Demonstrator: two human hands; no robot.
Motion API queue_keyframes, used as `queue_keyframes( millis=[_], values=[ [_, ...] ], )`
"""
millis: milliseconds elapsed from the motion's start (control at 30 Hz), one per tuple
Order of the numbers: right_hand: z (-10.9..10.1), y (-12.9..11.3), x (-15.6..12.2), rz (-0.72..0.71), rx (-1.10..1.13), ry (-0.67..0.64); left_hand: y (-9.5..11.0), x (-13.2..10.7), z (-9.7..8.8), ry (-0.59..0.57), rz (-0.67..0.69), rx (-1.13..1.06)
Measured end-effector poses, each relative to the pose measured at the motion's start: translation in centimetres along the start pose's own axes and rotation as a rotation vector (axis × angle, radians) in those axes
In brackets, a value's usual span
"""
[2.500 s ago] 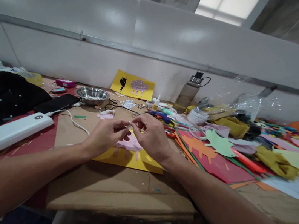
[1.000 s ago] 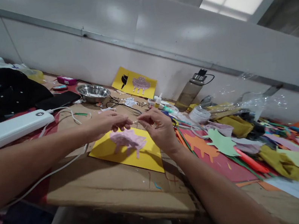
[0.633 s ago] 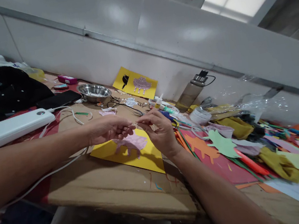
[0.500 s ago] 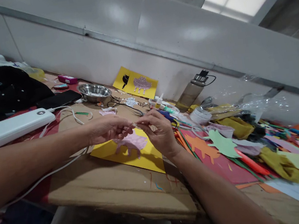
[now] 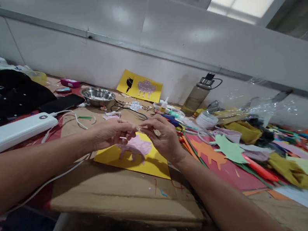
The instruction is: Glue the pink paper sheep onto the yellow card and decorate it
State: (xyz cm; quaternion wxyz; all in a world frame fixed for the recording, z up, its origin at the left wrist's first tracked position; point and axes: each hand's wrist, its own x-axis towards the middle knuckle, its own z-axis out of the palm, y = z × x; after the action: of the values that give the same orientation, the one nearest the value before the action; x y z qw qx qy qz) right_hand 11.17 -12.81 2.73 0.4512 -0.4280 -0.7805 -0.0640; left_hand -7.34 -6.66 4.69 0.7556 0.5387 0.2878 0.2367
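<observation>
My left hand [image 5: 115,133] and my right hand [image 5: 165,136] meet fingertip to fingertip in a pinch. Something tiny and pale sits between them, too small to name. Beneath the hands lies a yellow sheet [image 5: 156,166] with a lilac animal-shaped cutout [image 5: 132,148] on it, partly hidden by the fingers. The sheet rests on a brown cardboard board [image 5: 121,203]. Against the wall leans another yellow card [image 5: 153,96] bearing a black shape and a dotted lilac cutout.
A steel bowl [image 5: 97,95] stands behind my left hand, and a white power bank [image 5: 15,133] with a cable lies at left. On the right are an orange cutout [image 5: 207,152], a green cutout [image 5: 229,148] and heaped scraps. A bottle [image 5: 199,92] leans by the wall.
Both hands stay almost in place, still pinched together. The fingers of my left hand have shifted slightly. Otherwise the scene looks the same.
</observation>
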Motion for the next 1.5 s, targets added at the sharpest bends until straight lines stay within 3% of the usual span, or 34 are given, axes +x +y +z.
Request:
queue_keyframes(
  millis=[200,367,500,600,733,867,1067,1167,1233,1300,1500],
  values=[
    [0.0,0.7,0.1,0.054,-0.033,-0.008,0.0,0.4,-0.5,0.056,0.034,-0.021],
    [-2.2,1.7,-0.5,0.249,-0.119,0.065,0.1,1.1,-1.9,0.139,0.096,0.005],
    [-6.3,3.7,-2.5,0.438,-0.226,0.193,0.0,1.8,-3.1,0.176,0.125,-0.001],
    [-10.1,5.6,-4.4,0.582,-0.313,0.219,-0.2,2.1,-3.5,0.165,0.162,-0.011],
    [-15.3,7.0,-6.7,0.691,-0.541,0.124,-0.2,2.3,-3.6,0.221,0.153,-0.02],
    [-19.8,6.5,-9.6,0.851,-0.691,0.058,-0.1,2.5,-3.7,0.264,0.147,-0.051],
    [-23.5,5.9,-13.8,1.007,-0.859,-0.06,-0.4,3.0,-4.2,0.294,0.135,-0.052],
    [-23.2,5.9,-14.1,0.973,-0.821,-0.036,-0.5,3.2,-4.4,0.276,0.146,-0.043],
    [-21.9,6.0,-13.4,0.885,-0.749,0.022,-0.5,3.3,-4.6,0.267,0.154,-0.044],
    [-19.8,6.3,-11.8,0.789,-0.661,0.02,-0.5,3.4,-4.6,0.266,0.16,-0.047],
    [-11.4,9.2,-5.9,0.602,-0.54,-0.148,-0.5,3.3,-4.5,0.242,0.203,-0.042]
  ],
)
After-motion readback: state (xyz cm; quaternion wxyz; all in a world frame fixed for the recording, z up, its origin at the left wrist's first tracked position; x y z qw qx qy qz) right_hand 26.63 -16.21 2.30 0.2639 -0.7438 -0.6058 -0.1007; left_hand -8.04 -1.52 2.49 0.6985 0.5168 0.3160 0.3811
